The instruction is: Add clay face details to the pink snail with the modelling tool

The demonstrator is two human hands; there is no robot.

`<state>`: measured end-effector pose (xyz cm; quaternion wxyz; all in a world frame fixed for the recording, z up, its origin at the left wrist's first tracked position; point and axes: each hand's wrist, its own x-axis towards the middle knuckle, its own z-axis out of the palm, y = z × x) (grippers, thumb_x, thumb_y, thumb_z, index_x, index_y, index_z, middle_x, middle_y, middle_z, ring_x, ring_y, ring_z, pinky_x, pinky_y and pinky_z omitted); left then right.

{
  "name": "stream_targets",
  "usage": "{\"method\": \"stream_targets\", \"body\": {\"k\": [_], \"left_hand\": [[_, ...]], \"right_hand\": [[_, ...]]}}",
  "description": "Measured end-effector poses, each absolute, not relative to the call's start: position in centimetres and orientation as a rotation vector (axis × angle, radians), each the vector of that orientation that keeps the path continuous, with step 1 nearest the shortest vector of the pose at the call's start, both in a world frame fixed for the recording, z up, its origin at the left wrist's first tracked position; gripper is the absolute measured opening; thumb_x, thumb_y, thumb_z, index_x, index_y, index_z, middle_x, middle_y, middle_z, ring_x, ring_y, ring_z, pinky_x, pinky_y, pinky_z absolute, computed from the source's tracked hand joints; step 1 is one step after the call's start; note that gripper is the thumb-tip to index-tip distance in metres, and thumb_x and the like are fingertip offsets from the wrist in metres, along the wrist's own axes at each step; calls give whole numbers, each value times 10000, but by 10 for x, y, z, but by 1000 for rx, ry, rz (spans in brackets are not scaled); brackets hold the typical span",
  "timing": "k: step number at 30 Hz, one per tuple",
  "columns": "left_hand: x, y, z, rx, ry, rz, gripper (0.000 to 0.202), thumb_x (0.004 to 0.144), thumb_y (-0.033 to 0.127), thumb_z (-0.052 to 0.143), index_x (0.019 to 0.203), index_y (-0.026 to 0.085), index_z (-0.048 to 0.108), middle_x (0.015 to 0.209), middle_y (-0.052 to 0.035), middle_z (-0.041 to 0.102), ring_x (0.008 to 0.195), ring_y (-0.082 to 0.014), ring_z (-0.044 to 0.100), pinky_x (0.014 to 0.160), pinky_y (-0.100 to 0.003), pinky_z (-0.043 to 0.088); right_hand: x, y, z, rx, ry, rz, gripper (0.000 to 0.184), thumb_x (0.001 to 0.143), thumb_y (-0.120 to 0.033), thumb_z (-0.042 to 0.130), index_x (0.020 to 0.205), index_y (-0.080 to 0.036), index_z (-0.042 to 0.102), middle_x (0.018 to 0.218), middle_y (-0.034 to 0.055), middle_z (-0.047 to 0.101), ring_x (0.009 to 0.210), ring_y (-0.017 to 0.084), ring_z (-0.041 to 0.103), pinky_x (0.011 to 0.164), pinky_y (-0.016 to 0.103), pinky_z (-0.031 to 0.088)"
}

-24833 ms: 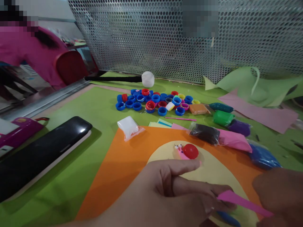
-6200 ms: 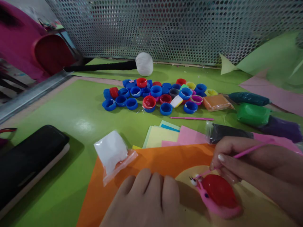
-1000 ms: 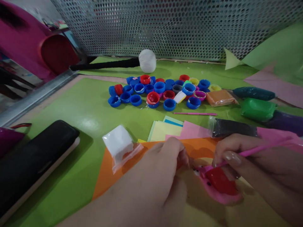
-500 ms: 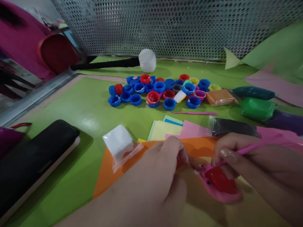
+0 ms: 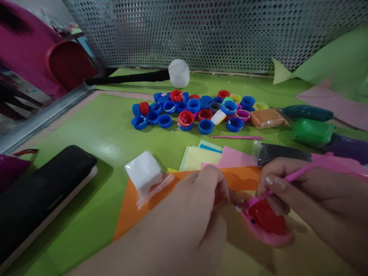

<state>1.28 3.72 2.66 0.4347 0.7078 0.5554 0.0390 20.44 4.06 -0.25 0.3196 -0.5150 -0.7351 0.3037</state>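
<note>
Between the fingers and thumb of my right hand (image 5: 290,191) is a pink plastic modelling tool (image 5: 301,171), its tip touching a small clay figure. That figure has a pink clay body (image 5: 266,234) around a red bottle cap (image 5: 268,217), with small black dots and a white bit at its left end. My left hand (image 5: 202,199) is closed beside this end, its fingertips curled in and mostly hidden from me. Whether they pinch the figure or something else, I cannot make out. Under the hands lies tan and orange paper (image 5: 135,207).
Blue, red, yellow and pink bottle caps (image 5: 206,126) cluster farther back. A pink stick (image 5: 237,137) and coloured paper (image 5: 201,158) lie nearer. Packed white clay (image 5: 145,172) is to the left, by a black case (image 5: 51,191); black clay (image 5: 283,154) and green clay (image 5: 313,132) are right.
My right hand has shifted slightly, and the modelling tool's upper end has tipped a little to the left and up. My left hand has barely moved.
</note>
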Motion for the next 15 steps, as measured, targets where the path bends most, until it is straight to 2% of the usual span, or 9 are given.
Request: {"method": "stream_targets", "body": {"k": [6,12,15], "left_hand": [[14,39,25,1767,1323,94,156,703,102,383,771,241,403,728,66,492,634,-108,445,556,-208,328],[12,37,27,1774,1370,121,158,701,92,374,749,241,400,719,69,477,648,-110,446,562,-211,316],[12,36,25,1764,1361,78,143,706,110,394,757,242,407,730,67,497,646,-115,458,568,-222,322]], "right_hand": [[203,42,-1,-1345,-1989,718,330,888,-337,425,578,-270,518,549,-62,611,426,109,568,356,135,460],[205,38,-3,-1419,-1955,717,399,879,-376,423,504,-243,447,495,-38,576,377,124,533,298,165,427],[204,39,-2,-1378,-1910,786,381,874,-347,440,507,-246,454,514,-49,572,385,109,530,323,149,437]]}}
